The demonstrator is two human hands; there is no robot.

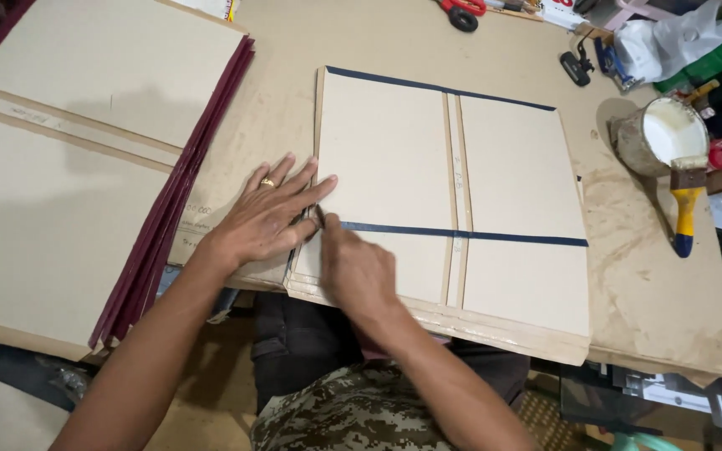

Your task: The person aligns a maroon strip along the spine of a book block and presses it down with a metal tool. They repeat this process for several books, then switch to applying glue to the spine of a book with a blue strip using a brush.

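Observation:
A stack of cream cardboard covers (461,184) with dark blue edging lies in front of me, two boards side by side with a narrow spine strip between them. My left hand (271,213), with a ring on one finger, lies flat at the stack's left edge, fingers spread and fingertips on the top board. My right hand (354,267) presses on the folded blue strip (478,235) near the left corner, and a small dark tool seems to be pinched in its fingers.
A taller pile of cream boards with maroon edges (110,167) fills the left side. At the right stand a pot of white glue (662,134) and a yellow-handled brush (685,205). Red-handled scissors (463,12) and clutter lie along the far edge.

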